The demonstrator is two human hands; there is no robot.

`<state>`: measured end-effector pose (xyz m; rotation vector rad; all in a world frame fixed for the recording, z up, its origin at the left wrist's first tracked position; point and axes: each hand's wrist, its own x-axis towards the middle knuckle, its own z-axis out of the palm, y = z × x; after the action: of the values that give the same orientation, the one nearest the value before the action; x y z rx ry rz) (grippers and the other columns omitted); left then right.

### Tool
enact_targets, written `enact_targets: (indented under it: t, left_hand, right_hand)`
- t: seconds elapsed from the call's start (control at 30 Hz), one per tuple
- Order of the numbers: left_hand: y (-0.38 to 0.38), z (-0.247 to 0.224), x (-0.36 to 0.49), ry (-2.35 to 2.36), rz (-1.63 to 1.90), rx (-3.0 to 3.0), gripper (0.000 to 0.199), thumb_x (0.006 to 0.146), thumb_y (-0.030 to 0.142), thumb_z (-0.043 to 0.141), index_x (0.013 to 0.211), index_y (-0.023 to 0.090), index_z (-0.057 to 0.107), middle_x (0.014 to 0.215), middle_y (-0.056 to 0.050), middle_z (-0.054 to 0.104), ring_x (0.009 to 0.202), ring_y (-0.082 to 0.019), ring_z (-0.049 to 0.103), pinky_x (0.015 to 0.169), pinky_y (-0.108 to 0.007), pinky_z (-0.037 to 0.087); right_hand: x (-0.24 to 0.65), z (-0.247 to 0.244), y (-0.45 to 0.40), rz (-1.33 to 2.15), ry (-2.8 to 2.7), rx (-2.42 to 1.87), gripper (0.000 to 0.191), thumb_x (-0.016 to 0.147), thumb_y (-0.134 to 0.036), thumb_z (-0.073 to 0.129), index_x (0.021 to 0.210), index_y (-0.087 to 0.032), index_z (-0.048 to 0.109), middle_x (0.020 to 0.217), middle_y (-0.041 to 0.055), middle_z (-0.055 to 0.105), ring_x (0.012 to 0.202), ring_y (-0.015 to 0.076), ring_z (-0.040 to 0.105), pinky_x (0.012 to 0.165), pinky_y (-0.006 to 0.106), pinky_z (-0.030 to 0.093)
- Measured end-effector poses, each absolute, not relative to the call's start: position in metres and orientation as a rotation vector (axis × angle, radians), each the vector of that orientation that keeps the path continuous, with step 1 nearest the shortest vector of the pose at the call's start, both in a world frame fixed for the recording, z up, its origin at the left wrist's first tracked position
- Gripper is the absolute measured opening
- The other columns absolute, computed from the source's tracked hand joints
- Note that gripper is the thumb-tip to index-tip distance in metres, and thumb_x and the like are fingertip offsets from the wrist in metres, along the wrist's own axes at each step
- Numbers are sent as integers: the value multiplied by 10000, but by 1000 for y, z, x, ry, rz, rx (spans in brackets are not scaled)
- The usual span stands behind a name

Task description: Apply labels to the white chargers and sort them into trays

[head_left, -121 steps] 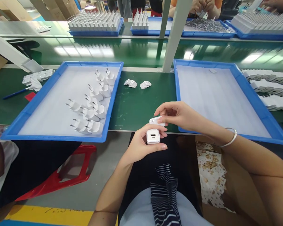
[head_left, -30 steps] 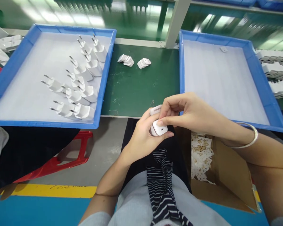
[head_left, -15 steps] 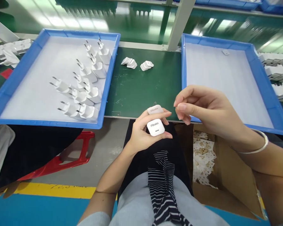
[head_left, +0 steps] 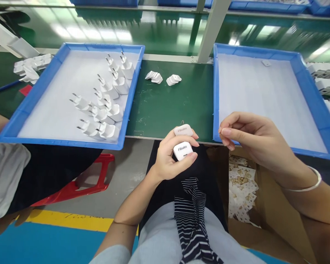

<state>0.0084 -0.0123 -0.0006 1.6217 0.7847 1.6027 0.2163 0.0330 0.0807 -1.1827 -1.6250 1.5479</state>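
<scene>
My left hand (head_left: pixel 167 154) is closed around a white charger (head_left: pixel 182 150) marked "Fibaks", its end face with a dark slot turned up toward me. A second white piece (head_left: pixel 183 129) with the same lettering is gripped between the fingers just beyond it; how deep it is stays hidden. My right hand (head_left: pixel 250 137) hovers over the near left corner of the right blue tray (head_left: pixel 216 91), thumb and fingertips pinched together. Whether anything small sits in that pinch I cannot make out.
The left blue tray (head_left: pixel 71 142) holds several white plug chargers (head_left: pixel 107 110), pins up. Two small stacks of white caps (head_left: pixel 173 80) lie on the green table (head_left: pixel 170 106). One white cap (head_left: pixel 266 63) is in the right tray. A cardboard box (head_left: pixel 280 205) stands below; another person's sleeve (head_left: pixel 9 172) is at left.
My right hand has drawn away from the left toward the right tray, its fingertips closer together. My left thumb has shifted onto the charger's edge near the slot. The whole view has shifted slightly.
</scene>
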Motion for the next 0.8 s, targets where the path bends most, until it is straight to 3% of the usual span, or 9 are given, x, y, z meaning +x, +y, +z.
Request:
enact_targets:
  t: [0.1, 0.17, 0.27, 0.37, 0.53, 0.7, 0.8]
  left_hand:
    - [-13, 3, 9, 812, 1617, 1665, 121, 809, 202, 734, 923, 179, 698, 1000, -87, 679, 950, -215, 647, 848, -379, 545]
    - [-13, 5, 8, 818, 1599, 1682, 159, 823, 291, 728, 932, 179, 696, 1008, -96, 683, 962, -235, 640, 854, -404, 541]
    - [-16, 7, 7, 834, 1561, 1659, 282, 926, 421, 561, 897, 175, 695, 1013, -121, 694, 965, -264, 641, 877, -453, 530]
    - [-19, 9, 7, 902, 1552, 1605, 388, 988, 391, 403, 817, 177, 677, 997, -127, 703, 940, -263, 650, 864, -455, 531]
    - [-19, 5, 11, 978, 1617, 1610, 370, 972, 408, 434, 767, 192, 653, 932, -113, 703, 910, -259, 640, 808, -435, 536]
    - [-18, 3, 13, 1037, 1577, 1582, 325, 971, 363, 467, 771, 189, 653, 941, -102, 697, 943, -248, 632, 862, -424, 516]
    - [-20, 18, -3, 1087, 1461, 1489, 347, 962, 429, 466, 812, 187, 662, 975, -108, 685, 976, -251, 616, 851, -397, 506]
  right_hand:
    - [220, 77, 31, 1584, -1594, -1162, 176, 842, -361, 783, 788, -231, 678, 650, -18, 593, 565, 120, 526, 529, 269, 445]
    - [222, 76, 31, 1604, -1588, -1152, 175, 838, -355, 785, 783, -228, 678, 647, -19, 593, 568, 120, 527, 527, 264, 443]
    - [224, 73, 31, 1621, -1592, -1156, 190, 838, -376, 780, 785, -225, 679, 655, -17, 597, 578, 123, 538, 537, 260, 457]
    - [227, 70, 31, 1633, -1590, -1149, 201, 838, -393, 778, 791, -222, 682, 658, -14, 594, 580, 122, 542, 541, 253, 470]
    - [231, 63, 29, 1648, -1559, -1140, 218, 835, -399, 781, 791, -210, 682, 663, -9, 589, 580, 120, 537, 547, 251, 480]
    - [237, 61, 27, 1683, -1530, -1131, 166, 861, -359, 766, 790, -231, 687, 676, 1, 588, 601, 132, 519, 562, 267, 457]
    - [243, 64, 25, 1726, -1515, -1108, 129, 854, -340, 772, 778, -265, 701, 671, 27, 585, 604, 162, 505, 549, 310, 429]
